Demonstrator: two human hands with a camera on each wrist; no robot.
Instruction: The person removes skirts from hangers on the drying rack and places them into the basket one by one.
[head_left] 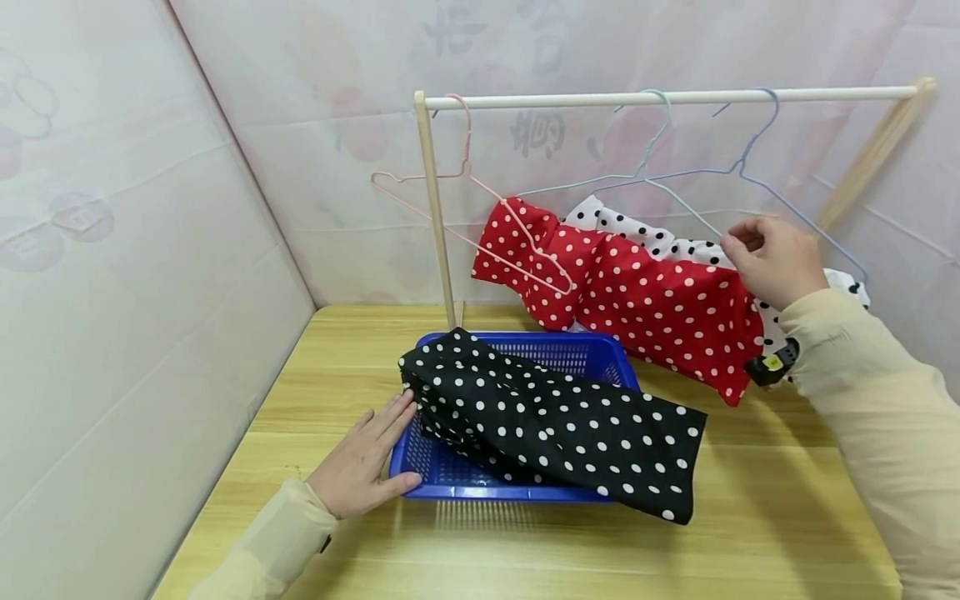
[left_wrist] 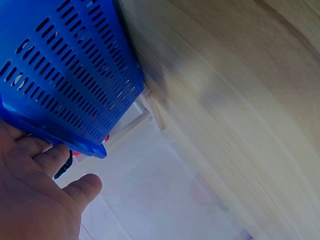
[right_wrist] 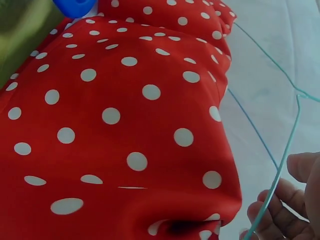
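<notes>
My right hand (head_left: 776, 258) pinches the right arm of a mint-green hanger (head_left: 682, 207) between thumb and fingers. A red garment with white dots (head_left: 660, 300) hangs from that hanger's left end and slopes down to the right, below the hand. In the right wrist view the red cloth (right_wrist: 120, 115) fills the middle, beside the green wire (right_wrist: 289, 137). My left hand (head_left: 367, 462) rests with extended fingers against the left rim of a blue basket (head_left: 517, 493). Its fingertips reach a black garment with white dots (head_left: 555, 421), which lies across the basket and overhangs its right side.
A rack with a white rail (head_left: 555, 101) and wooden posts (head_left: 437, 208) stands at the back of the wooden table (head_left: 360, 350). A bare pink hanger (head_left: 510, 208) hangs at its left. Behind the red garment, a blue hanger (head_left: 787, 204) holds a white garment with black dots (head_left: 622, 227).
</notes>
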